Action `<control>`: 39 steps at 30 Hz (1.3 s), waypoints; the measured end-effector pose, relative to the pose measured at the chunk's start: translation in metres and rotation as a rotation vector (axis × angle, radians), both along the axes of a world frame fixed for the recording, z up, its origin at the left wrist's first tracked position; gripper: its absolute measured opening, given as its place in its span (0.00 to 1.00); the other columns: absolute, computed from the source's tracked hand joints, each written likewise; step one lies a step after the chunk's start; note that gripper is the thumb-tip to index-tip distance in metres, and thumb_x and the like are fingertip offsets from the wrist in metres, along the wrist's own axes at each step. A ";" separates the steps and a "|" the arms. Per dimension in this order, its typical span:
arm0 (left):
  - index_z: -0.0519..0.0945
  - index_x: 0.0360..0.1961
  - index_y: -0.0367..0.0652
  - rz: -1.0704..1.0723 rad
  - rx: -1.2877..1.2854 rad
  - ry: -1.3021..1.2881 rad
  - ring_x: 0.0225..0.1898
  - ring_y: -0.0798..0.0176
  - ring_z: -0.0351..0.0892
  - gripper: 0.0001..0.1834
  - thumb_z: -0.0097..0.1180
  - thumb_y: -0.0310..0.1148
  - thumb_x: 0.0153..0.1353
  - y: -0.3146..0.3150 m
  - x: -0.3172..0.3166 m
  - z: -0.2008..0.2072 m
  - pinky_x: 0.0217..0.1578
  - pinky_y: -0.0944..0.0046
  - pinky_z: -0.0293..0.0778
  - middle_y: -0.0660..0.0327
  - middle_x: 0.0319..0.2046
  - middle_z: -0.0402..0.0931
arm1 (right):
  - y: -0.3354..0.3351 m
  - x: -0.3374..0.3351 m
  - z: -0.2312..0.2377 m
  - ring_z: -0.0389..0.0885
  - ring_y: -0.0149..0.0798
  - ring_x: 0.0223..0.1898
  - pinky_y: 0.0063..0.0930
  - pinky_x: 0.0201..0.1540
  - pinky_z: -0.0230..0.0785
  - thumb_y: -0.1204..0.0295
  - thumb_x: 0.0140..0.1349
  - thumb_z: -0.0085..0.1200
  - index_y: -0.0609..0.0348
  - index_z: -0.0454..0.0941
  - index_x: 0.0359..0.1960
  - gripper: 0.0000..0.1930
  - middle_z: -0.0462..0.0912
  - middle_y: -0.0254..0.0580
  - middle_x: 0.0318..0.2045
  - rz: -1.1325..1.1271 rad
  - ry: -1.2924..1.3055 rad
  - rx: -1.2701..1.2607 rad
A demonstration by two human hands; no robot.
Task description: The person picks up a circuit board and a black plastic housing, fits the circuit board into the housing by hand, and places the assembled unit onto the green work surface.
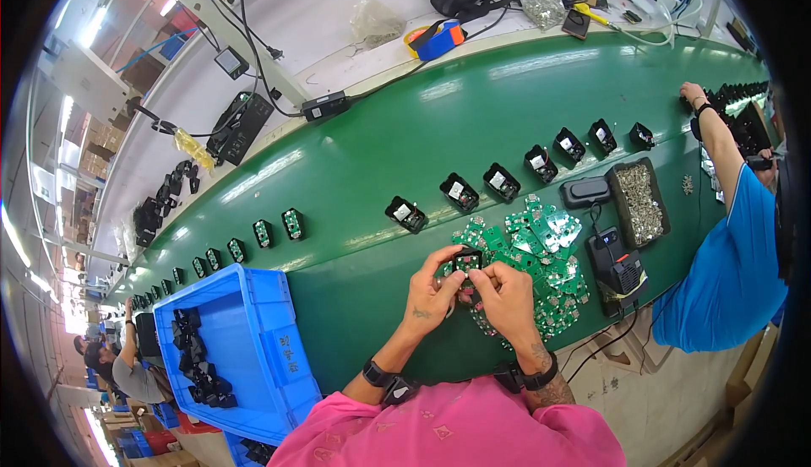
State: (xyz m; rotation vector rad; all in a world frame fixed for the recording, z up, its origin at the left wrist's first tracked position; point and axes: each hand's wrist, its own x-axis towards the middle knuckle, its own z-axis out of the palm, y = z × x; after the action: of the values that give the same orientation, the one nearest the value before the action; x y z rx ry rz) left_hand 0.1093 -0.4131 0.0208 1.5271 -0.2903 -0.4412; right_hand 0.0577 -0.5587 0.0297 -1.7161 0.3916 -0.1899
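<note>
Between both my hands is a small black housing (pixel 467 257) with a green circuit board in its opening. My left hand (pixel 431 291) grips it from the left, fingers bent around its side and thumb at the near edge. From the right, my right hand (pixel 509 296) closes on it, its thumb pressing close to the left thumb. A loose heap of green circuit boards (pixel 553 230) lies just beyond and to the right of my hands. Behind the heap stands a row of open black housings (pixel 457 192) with white parts inside. Further left, other black housings (pixel 292 223) show green boards.
A blue crate (pixel 291 349) with black parts stands at the left. To the right are a tray of small metal pieces (pixel 639 205) and a black device (pixel 615 266) with a cable. A co-worker's arm (pixel 718 142) reaches in at far right. Cables cross the back shelf.
</note>
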 end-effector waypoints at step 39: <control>0.70 0.59 0.37 0.035 -0.037 0.008 0.29 0.71 0.81 0.19 0.47 0.25 0.68 0.004 -0.007 0.023 0.26 0.71 0.79 0.55 0.41 0.80 | 0.016 -0.006 0.006 0.83 0.40 0.31 0.32 0.34 0.74 0.71 0.70 0.43 0.62 0.68 0.61 0.19 0.82 0.50 0.34 0.109 -0.216 -0.112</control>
State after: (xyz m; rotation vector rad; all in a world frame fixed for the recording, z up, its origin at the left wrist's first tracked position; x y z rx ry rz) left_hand 0.1021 -0.4094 0.0436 1.4913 -0.2637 -0.4127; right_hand 0.0520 -0.5423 0.0359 -1.8008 0.1294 -0.3194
